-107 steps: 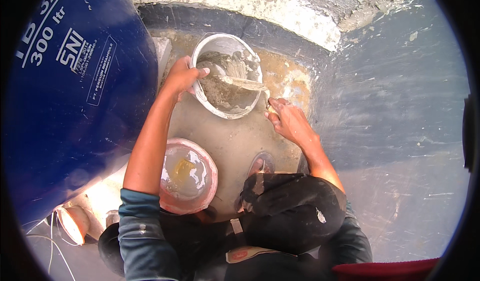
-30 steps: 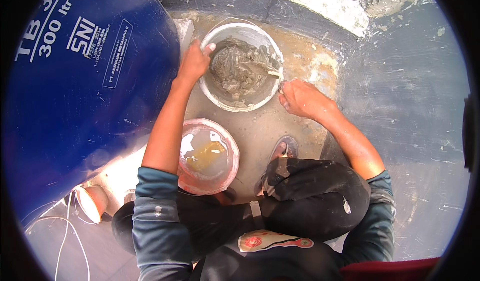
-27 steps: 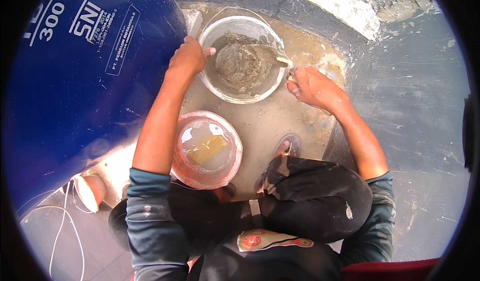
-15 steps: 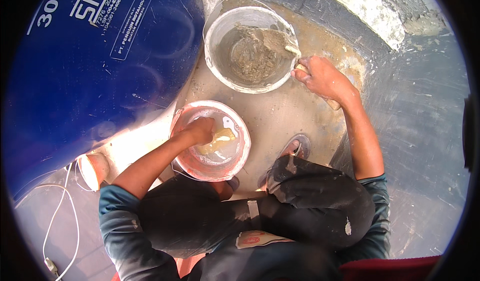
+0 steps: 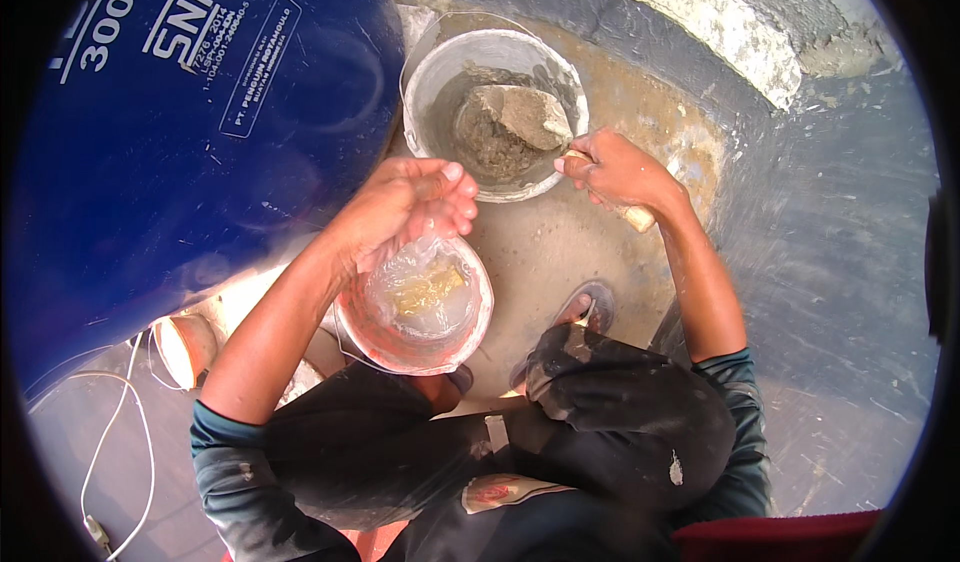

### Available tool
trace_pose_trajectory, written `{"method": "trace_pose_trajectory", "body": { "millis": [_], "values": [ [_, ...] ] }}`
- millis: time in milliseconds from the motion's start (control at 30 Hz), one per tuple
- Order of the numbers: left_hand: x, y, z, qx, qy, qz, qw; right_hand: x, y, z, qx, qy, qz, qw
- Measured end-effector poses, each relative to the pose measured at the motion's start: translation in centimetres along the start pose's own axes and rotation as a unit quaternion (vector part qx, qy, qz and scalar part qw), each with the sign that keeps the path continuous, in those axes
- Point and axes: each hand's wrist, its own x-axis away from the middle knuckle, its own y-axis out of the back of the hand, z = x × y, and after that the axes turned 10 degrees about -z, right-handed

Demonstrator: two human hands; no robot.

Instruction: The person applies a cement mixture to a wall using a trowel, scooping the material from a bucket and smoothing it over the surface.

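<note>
My right hand is closed round the wooden handle of a trowel. The trowel's blade, coated in grey mortar, lies inside a whitish bucket with wet grey mortar at its bottom. Above the rim of a smaller reddish bucket, my left hand is cupped, its fingers curled up and wet. Water streams off it into that bucket. Down in the reddish bucket, under the splashing water, a yellowish thing shows, too blurred to name.
A large blue plastic tank bulges in from the left. Below it lies a small orange-and-white container on its side, beside a white cable. A curved grey wall rises on the right. My sandalled foot rests on the floor.
My left hand has risen out of the reddish bucket, bringing up water that spills back down. The trowel blade has shifted and tilted over the mortar, my right hand still gripping its handle.
</note>
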Motion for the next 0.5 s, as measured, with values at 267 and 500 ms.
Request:
{"method": "trace_pose_trajectory", "body": {
  "millis": [267, 500],
  "values": [
    [-4.3, 0.0, -3.2, -0.597, -0.067, -0.227, 0.766, 1.1, -0.1, 0.1, 0.106, 0.103, -0.075, 0.986],
    [-11.3, 5.8, 4.5, -0.194, -0.104, -0.325, 0.920, 1.3, -0.1, 2.4, 0.312, 0.177, -0.099, 0.928]
  ]
}}
